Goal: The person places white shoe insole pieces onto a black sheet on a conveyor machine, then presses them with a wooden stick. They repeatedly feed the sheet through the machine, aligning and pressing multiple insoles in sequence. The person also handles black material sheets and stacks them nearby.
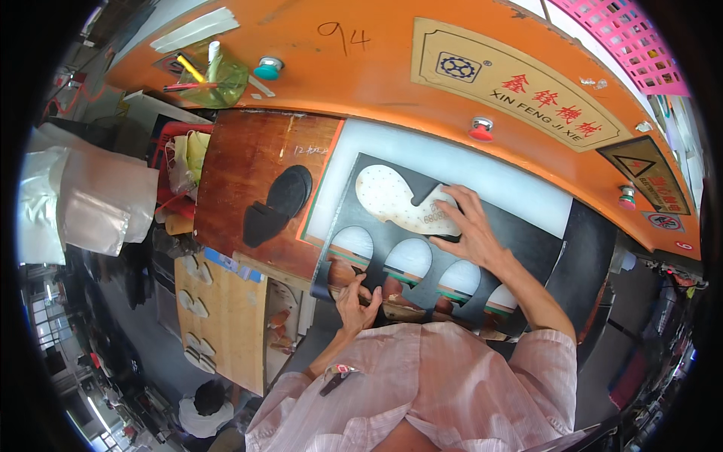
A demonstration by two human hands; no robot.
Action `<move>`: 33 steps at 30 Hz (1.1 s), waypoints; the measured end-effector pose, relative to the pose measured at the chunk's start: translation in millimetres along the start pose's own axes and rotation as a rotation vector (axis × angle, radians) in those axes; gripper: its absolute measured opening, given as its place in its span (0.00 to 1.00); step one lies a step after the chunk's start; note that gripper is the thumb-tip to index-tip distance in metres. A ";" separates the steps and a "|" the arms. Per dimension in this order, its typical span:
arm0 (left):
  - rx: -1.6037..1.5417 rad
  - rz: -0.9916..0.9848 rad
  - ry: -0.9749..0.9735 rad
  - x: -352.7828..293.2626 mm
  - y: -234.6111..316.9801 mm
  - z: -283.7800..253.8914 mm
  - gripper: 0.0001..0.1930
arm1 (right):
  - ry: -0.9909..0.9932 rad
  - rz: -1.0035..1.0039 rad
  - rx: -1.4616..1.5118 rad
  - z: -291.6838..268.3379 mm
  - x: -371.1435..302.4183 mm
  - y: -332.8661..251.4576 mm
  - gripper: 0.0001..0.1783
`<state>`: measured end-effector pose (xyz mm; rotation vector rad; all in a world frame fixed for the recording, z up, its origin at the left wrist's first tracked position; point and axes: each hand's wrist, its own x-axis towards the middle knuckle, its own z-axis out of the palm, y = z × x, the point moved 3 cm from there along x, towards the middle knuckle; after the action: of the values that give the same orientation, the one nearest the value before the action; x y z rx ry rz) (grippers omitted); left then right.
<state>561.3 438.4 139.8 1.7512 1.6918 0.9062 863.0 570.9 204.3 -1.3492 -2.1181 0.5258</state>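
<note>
right hand [473,232]: white, speckled, sole-shaped flat plate [385,197] is held across its right end, body left of fingers | left hand [355,304]: placed nearer, at black, hole-cut sheet's [520,256] edge; grip cannot be told | plate judged stiff, light; best gripped by opposite rims

1. Two hands are counted right now: one left hand [355,307], one right hand [471,227].
2. One white dotted template [382,196] is tallied, and one dark sheet [382,235].
3. Four rounded openings [407,258] are made out in that sheet!
4. Three push buttons are spotted on one orange panel [361,75]: one green button [269,68], two red buttons [481,129].
5. One stack of black pieces [289,191] is noted; its layers cannot be counted.
6. One pink basket [614,34] and one green holder [230,84] are added.
7. One co-worker [205,413] is seen.
</note>
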 end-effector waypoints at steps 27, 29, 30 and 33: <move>0.002 -0.027 -0.002 168.6 73.6 66.1 0.32 | 0.865 0.562 -0.089 -191.1 -154.0 32.7 0.07; 0.031 -0.005 0.040 168.4 76.6 68.7 0.30 | 0.767 0.609 -0.142 -161.2 -169.9 19.9 0.05; 0.054 0.007 0.057 168.3 77.0 70.8 0.29 | 0.690 0.589 -0.161 -144.6 -173.5 16.7 0.07; 0.090 0.035 0.104 166.0 78.3 72.8 0.27 | 0.528 0.551 -0.250 -100.1 -170.9 5.4 0.12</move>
<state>665.1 603.4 170.8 1.8257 1.7985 0.9657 988.0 420.1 234.3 -1.9718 -1.4093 0.0810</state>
